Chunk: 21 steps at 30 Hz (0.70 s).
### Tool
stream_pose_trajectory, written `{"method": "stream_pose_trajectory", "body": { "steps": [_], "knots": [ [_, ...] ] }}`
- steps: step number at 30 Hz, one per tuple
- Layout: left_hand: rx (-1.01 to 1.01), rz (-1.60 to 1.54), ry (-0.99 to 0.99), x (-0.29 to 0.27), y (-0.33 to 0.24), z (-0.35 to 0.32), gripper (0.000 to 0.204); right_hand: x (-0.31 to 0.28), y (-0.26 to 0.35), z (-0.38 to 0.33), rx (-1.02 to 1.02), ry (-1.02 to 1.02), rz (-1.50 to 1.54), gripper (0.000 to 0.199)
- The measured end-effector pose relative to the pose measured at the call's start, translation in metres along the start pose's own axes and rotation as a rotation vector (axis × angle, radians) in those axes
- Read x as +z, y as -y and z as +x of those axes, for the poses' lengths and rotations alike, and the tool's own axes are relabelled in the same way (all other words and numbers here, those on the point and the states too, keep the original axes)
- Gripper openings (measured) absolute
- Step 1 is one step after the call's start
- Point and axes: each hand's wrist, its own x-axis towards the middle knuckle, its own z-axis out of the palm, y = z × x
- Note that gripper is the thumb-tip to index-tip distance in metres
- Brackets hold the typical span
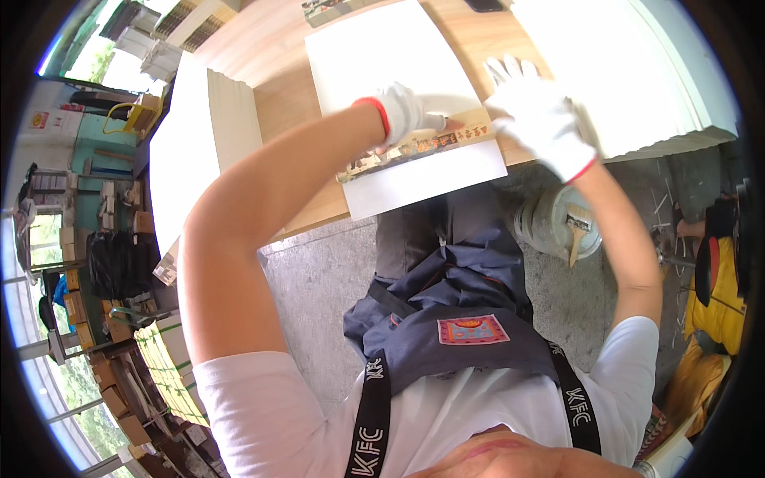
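My left hand (401, 115), in a white glove with a red cuff, rests on a printed sheet (434, 145) with a multicoloured picture band. Its visible fingers are stretched and apart, with bare fingertips showing; part of the hand is blurred. A plain white strip (426, 181) extends past the table edge below the band. Beyond the band lies a large white sheet (382, 56). My right hand (539, 119), also gloved, is open with fingers spread, just right of the printed sheet and beside a tall stack of white paper (629, 88).
Another white paper stack (195, 143) stands on the left of the wooden table (279, 103). Below the table's right side, a brush (577, 231) lies across a round bucket (550, 223). A dark phone-like object (484, 4) lies at the far edge. Shelves with boxes line the left.
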Motion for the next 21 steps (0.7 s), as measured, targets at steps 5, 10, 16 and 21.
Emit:
{"method": "stream_pose_trajectory", "body": {
  "steps": [5, 10, 16, 21],
  "knots": [
    [-0.071, -0.159, -0.718, 0.036, -0.064, -0.041, 0.044, 0.050, 0.019, -0.011, -0.170, -0.010, 0.292, 0.047],
    [-0.199, -3.110, -0.627, 0.098, -0.113, -0.114, 0.049, 0.032, -0.003, 0.005, 0.063, 0.202, 0.125, 0.082],
    [-0.314, -3.391, -0.995, 0.110, -0.099, -0.096, 0.029, 0.087, -0.015, 0.002, 0.132, 0.129, 0.469, 0.073],
    [-0.288, -3.299, -1.222, 0.102, -0.068, -0.049, 0.013, 0.097, -0.016, 0.012, 0.181, 0.010, 1.053, 0.063]
  ]
}}
